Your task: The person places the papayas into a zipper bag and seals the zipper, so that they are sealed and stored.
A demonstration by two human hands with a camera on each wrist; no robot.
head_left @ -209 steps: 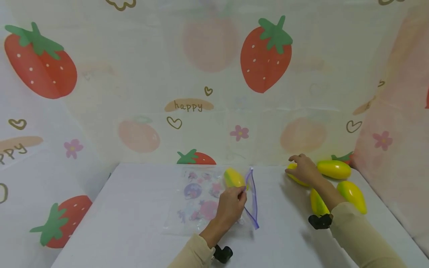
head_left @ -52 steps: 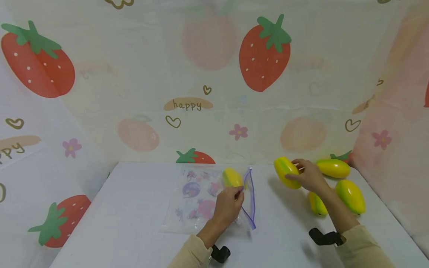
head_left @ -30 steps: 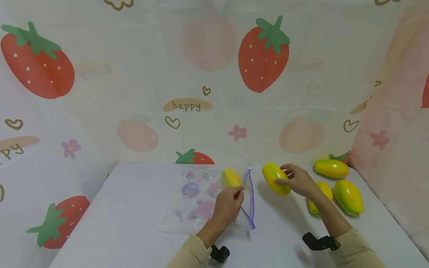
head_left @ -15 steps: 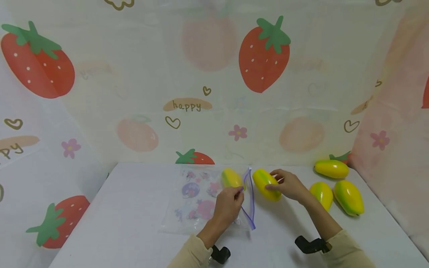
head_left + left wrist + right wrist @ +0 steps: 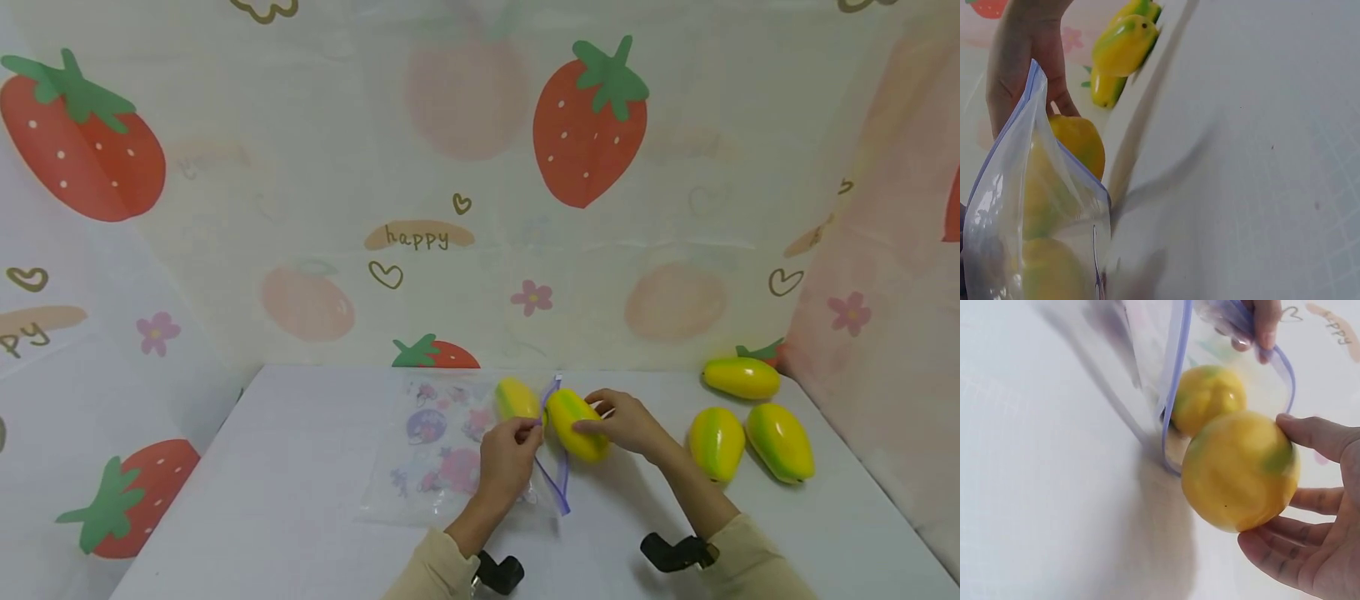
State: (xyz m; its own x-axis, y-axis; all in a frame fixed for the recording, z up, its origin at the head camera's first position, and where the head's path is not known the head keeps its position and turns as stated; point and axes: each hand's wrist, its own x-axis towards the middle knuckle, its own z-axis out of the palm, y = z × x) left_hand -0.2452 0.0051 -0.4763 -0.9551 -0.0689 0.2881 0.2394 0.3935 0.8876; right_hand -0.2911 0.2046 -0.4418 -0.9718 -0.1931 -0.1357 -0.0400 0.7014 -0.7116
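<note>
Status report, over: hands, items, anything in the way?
Left hand pinches purple rim of clear printed plastic bag. Right hand holds glossy yellow-green oval fruit at bag's opening. Second yellow-green oval fruit inside, possibly crowding the way in.

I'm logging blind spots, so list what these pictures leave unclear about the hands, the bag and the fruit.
- Left hand: right wrist view, mostly cut off by the top edge.
- Printed bag: head view, the left hand covers part of its print.
- Bagged fruit: left wrist view, cut off by the bottom edge, blurred through the bag.
- Held fruit: head view, partly covered by the right hand.
</note>
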